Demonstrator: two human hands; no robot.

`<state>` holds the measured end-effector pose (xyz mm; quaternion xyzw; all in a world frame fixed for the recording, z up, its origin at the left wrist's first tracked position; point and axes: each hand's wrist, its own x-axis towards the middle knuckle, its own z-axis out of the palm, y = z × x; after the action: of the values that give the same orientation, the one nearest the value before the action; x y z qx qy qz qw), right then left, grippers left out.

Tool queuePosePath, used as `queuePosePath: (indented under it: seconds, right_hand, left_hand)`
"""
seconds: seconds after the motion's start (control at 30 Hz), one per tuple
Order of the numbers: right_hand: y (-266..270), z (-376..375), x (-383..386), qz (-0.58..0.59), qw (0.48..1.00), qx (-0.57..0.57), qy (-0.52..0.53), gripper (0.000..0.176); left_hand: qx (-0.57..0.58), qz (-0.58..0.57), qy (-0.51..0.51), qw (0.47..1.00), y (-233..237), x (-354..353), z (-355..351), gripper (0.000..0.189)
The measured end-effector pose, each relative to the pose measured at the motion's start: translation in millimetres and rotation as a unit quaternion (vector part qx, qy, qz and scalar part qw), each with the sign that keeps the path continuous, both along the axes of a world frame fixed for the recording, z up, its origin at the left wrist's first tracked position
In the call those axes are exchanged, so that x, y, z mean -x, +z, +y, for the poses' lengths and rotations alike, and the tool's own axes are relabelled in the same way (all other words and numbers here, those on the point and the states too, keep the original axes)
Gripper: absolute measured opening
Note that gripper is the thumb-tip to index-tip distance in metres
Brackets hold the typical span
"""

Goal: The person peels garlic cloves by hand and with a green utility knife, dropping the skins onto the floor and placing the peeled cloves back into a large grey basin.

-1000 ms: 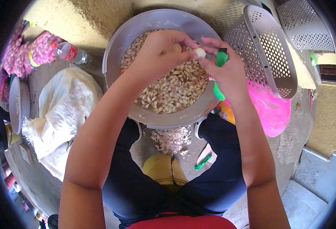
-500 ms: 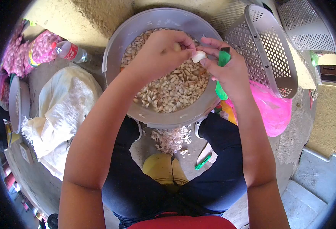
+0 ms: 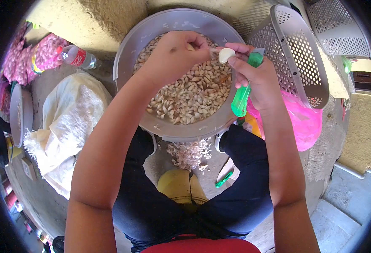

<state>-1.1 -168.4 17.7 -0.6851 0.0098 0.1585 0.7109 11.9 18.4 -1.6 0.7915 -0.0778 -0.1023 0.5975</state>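
1. Right hand (image 3: 257, 69): your thumb and fingers pinch a peeled clove (image 3: 226, 55); a green-handled cutter (image 3: 240, 101) lies gripped across your palm.
2. Left hand (image 3: 175, 55): your fingers curl inward, tips near that clove; cannot tell whether they hold anything.
3. Below both hands: basin (image 3: 181, 20) of cloves (image 3: 189, 103).

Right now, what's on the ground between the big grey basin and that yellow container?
A heap of pale, papery peelings lies between the basin and the yellow container, seen in the head view.
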Motion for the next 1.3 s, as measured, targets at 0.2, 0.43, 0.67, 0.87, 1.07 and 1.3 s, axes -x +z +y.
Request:
queuePosePath:
  seconds: [0.2, 0.43, 0.67, 0.87, 1.07, 1.3]
  right_hand:
    - [0.4, -2.5, -1.1, 0.047, 0.997, -0.059, 0.0, 0.03]
    - [1.7, -2.9, 2.0, 0.066, 0.995, -0.058, 0.038, 0.032]
    - [2.6, -4.4, 1.9, 0.072, 0.994, -0.064, 0.06, 0.03]
    - [5.7, -3.6, 3.8, 0.082, 0.991, -0.079, 0.072, 0.03]
    - [5.0, -4.4, 3.0, 0.076, 0.988, -0.108, 0.079, 0.031]
    - [5.2, -6.5, 4.0, 0.071, 0.987, -0.117, 0.081, 0.032]
  left_hand:
    - [0.042, 0.063, 0.04, 0.996, 6.1, -1.0, 1.3, 0.018]
    - [0.094, 0.116, -0.01, 0.989, 16.1, 5.1, -4.7, 0.021]
    - [0.121, 0.134, -0.047, 0.982, 10.9, 3.8, -0.7, 0.022]
    - [0.137, 0.122, -0.058, 0.981, 9.5, 2.7, 0.6, 0.019]
    - [0.101, 0.108, -0.029, 0.989, 13.2, 5.3, -2.1, 0.018]
    - [0.144, 0.155, -0.025, 0.977, 16.7, 3.7, -2.0, 0.023]
